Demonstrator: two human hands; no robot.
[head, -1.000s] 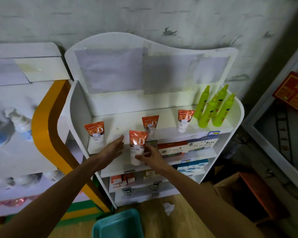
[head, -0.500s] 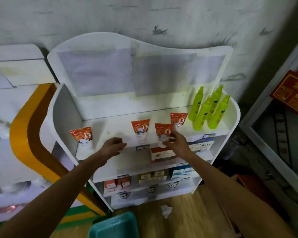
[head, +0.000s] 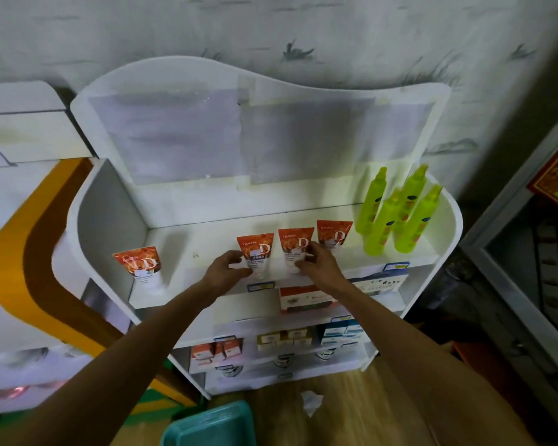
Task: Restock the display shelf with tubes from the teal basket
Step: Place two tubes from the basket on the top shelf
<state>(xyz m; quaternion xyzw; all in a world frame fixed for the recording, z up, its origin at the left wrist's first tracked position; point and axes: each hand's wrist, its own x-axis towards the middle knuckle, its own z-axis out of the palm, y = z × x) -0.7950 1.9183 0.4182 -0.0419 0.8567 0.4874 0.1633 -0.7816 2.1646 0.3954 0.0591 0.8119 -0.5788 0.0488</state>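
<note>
Several orange tubes stand cap-down on the top shelf [head: 207,249] of the white display stand. My right hand [head: 319,263] grips one tube [head: 293,247] in the middle of the row. My left hand [head: 227,268] curls its fingers round the lower part of the neighbouring tube [head: 255,252] on its left. Another tube [head: 333,235] stands just right of them, and one [head: 142,265] stands apart at the shelf's left end. The teal basket [head: 213,426] sits on the floor at the bottom edge, its inside mostly out of view.
Several green spray bottles [head: 397,214] stand at the right end of the top shelf. Lower shelves hold small boxes [head: 303,297]. A crumpled white paper [head: 311,402] lies on the wooden floor. An orange-and-white unit [head: 23,239] stands at the left, a grey frame [head: 522,284] at the right.
My right hand carried its tube up and right and set it upright between two tubes on the top shelf. My left hand moved right onto the neighbouring tube.
</note>
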